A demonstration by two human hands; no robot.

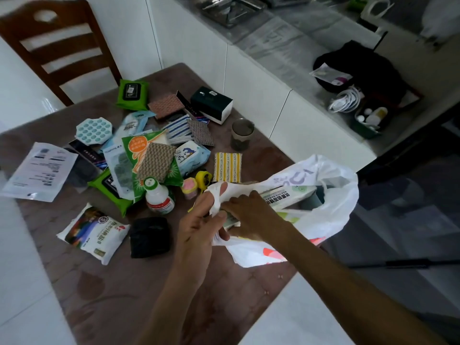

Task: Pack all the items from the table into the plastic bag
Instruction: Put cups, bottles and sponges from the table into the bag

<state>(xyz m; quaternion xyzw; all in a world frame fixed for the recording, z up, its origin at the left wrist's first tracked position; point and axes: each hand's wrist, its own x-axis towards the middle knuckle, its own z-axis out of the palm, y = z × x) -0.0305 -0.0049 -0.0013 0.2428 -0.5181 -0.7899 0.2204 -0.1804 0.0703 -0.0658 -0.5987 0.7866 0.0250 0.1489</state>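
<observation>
A white plastic bag (pixel 331 202) lies open at the right edge of the brown table (pixel 119 290). My left hand (pixel 199 227) grips the bag's near rim with its fingers curled through the plastic. Beside it, my right hand (pixel 249 215) reaches into the mouth and holds a light packet with printed text (pixel 286 197) that sits partly inside the bag. Several loose items lie across the table: a small white bottle with a green cap (pixel 158 197), a salt bag (pixel 95 231), a black pouch (pixel 150 236), a yellow striped sponge (pixel 227 167), green wipe packs (pixel 132 94).
A dark box (pixel 211 104) and a glass cup (pixel 242 134) stand at the far side of the table. A wooden chair (pixel 57 43) is at the far left. White cabinets with a cluttered grey counter (pixel 298 58) run along the right. White floor surrounds the table.
</observation>
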